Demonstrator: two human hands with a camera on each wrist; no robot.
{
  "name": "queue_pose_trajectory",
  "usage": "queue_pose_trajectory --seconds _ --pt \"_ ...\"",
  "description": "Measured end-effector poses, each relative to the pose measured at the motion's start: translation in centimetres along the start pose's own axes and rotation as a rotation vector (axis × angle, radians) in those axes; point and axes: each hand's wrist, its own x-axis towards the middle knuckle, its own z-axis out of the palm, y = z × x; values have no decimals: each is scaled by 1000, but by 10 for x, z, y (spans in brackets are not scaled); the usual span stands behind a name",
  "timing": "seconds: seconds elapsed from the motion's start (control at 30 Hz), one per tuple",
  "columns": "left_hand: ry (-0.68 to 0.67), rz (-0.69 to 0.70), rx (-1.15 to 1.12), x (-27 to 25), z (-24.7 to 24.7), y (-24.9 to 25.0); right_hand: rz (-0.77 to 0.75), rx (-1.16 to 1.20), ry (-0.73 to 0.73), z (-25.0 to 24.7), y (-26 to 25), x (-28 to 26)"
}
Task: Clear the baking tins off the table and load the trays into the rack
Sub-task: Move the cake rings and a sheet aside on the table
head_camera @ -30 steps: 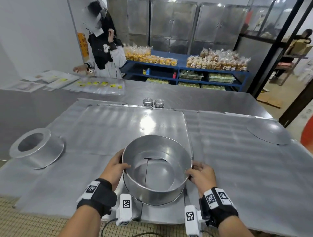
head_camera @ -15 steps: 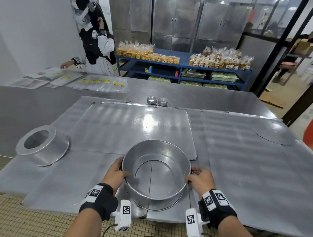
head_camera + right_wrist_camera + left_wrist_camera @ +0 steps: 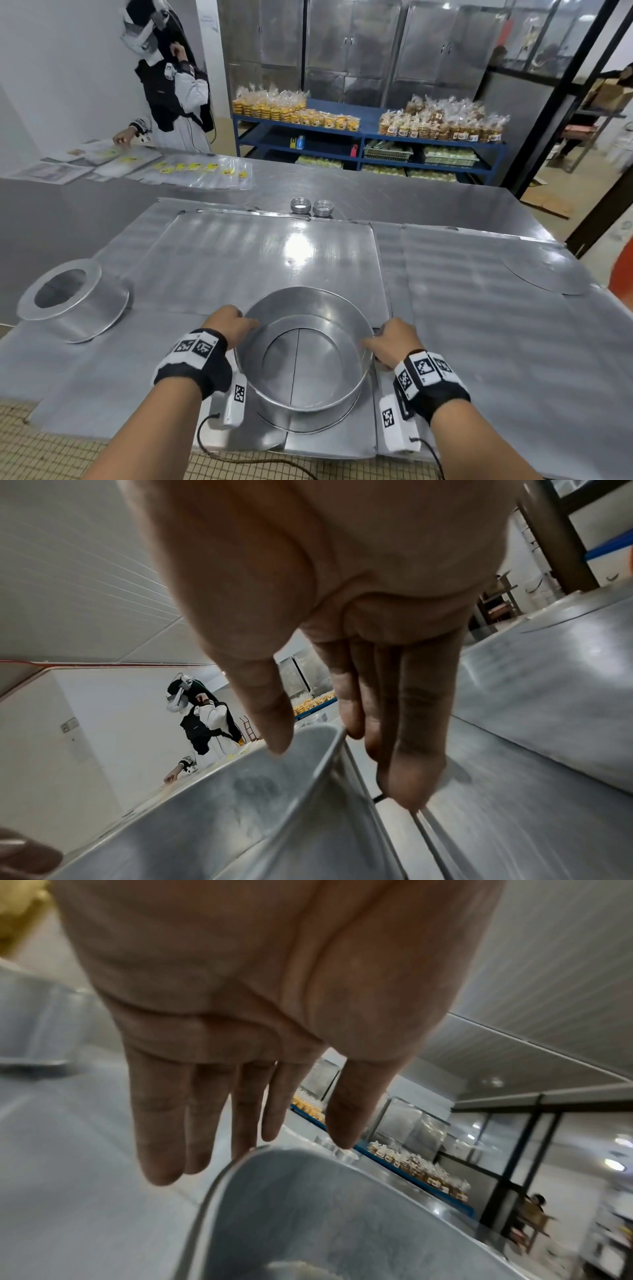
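A round, bottomless metal baking tin [image 3: 305, 373] stands upright near the table's front edge. My left hand [image 3: 230, 324] holds its left wall, thumb lying over the rim. My right hand [image 3: 393, 342] holds the right wall the same way. In the left wrist view the fingers [image 3: 161, 1145] run straight down outside the tin [image 3: 342, 1221]. The right wrist view has my thumb [image 3: 270, 723] inside the tin [image 3: 240, 804] and the other fingers outside. A second tin [image 3: 70, 303] sits at the far left. Large flat trays [image 3: 274, 253] cover the table.
Two small round tins [image 3: 311, 206] stand behind the middle tray, and a flat metal disc [image 3: 544, 274] lies on the right tray [image 3: 479, 325]. Another person [image 3: 173, 92] stands at the table's far left by plastic sheets [image 3: 191, 169]. A blue shelf [image 3: 370, 137] holds bagged goods.
The tin, tilted towards me a second ago, now sits more level between my hands. Both hands stay on its sides. The other person has stood up straighter.
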Motion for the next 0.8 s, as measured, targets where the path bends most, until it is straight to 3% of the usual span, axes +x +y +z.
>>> queue_pose_trajectory --seconds 0.13,0.3,0.6,0.8 --pt "38 110 203 -4 -6 47 5 -1 2 -18 -4 7" --pt "-135 339 328 -7 17 149 27 -79 -8 -61 7 16" --pt "-307 534 546 10 122 328 164 -267 49 -179 80 77" --pt "-378 590 677 56 217 428 260 -326 95 -272 156 141"
